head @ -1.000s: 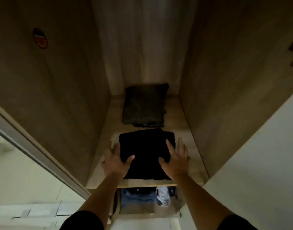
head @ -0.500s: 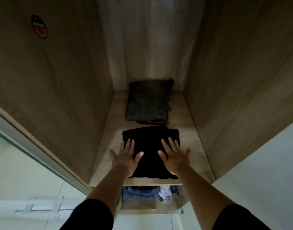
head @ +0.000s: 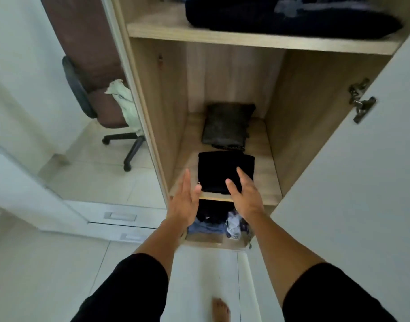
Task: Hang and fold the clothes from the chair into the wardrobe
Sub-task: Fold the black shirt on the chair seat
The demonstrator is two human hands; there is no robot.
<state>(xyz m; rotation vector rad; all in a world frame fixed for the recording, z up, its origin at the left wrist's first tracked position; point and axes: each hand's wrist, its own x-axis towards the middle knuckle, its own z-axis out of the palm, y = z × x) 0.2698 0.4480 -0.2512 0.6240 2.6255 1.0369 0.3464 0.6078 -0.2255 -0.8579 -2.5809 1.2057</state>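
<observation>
A folded black garment (head: 224, 170) lies at the front of the wooden wardrobe shelf (head: 266, 159). Behind it sits a folded dark grey garment (head: 227, 125). My left hand (head: 183, 203) hovers open just left of the black garment's front corner, fingers apart and holding nothing. My right hand (head: 245, 196) is open too, its fingertips over the garment's front edge. A pale green cloth (head: 126, 104) hangs over the seat of the brown office chair (head: 99, 105) at the left.
An upper shelf (head: 245, 39) carries dark bundled clothes (head: 290, 16). The compartment below holds crumpled blue and white clothes (head: 220, 225). The white wardrobe door (head: 366, 182) stands open at the right. White drawers (head: 120, 216) sit low left. My bare foot (head: 220, 310) is on the floor.
Both hands have lifted off the black garment and pulled back toward the shelf's front edge. My head has drawn back out of the wardrobe, so the chair and upper shelf now show.
</observation>
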